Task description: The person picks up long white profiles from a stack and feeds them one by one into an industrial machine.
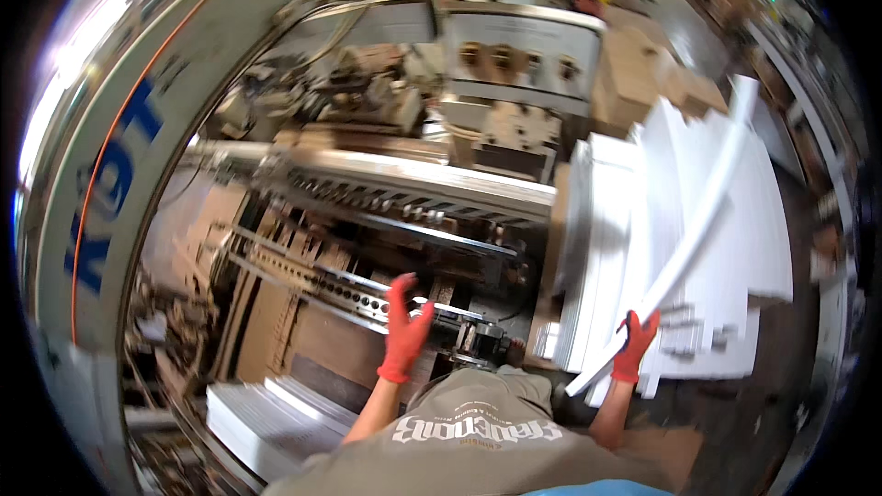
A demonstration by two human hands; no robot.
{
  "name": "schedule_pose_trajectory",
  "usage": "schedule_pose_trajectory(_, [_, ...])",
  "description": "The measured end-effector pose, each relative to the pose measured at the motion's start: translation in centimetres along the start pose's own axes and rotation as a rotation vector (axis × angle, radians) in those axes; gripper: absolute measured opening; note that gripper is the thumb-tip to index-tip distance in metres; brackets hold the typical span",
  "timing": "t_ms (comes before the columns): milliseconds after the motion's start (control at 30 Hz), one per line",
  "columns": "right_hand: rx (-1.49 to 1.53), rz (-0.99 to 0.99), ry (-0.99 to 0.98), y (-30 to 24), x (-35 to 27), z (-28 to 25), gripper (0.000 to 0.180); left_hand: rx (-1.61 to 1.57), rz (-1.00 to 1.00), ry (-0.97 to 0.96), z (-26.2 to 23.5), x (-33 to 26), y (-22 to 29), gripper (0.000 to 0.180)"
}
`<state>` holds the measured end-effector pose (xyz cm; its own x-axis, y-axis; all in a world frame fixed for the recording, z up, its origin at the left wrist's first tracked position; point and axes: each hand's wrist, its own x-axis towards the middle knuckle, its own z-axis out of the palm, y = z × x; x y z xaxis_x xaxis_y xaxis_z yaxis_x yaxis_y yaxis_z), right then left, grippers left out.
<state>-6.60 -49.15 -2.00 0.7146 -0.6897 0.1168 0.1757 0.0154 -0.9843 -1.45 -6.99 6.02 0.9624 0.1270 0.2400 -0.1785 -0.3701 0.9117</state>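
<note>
Gripping the lower end of a long white panel (703,220), the right hand (636,347) in its red glove closes around it while the strip slants up and away over a stack of white boards (606,248) at the person's right. The left hand (404,329), also red-gloved, is spread wide with fingers apart, holding nothing, just above the perforated metal rail (354,289) of the drilling machine (514,64). Another white stack (266,418) lies low left. A curved grey housing (110,193) on the far left carries blue lettering and 1 thin orange stripe.
</note>
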Motion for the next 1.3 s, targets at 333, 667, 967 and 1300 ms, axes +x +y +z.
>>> schedule_pose_trajectory(333, [0.428, -0.416, -0.331, -13.7, 2.0, 11.0, 0.067, -0.236, 0.27, -0.771, 4.2, -0.7, 5.9, 0.062])
schedule_pose_trajectory(667, [-0.259, -0.697, 0.095, -4.9, 5.8, 2.6, 0.056, -1.047, -0.224, 0.099, -9.1, 2.6, -6.1, 0.038])
schedule_pose_trajectory(967, [-0.422, -0.52, 0.315, 1.1, 3.2, 5.3, 0.037, -0.756, -0.339, 1.181, -13.7, 12.4, -17.4, 0.028])
schedule_pose_trajectory(1300, [0.257, 0.416, -0.275, 5.2, -5.4, 15.8, 0.024, -0.656, -0.445, 0.959, -6.2, 16.7, -18.1, 0.064])
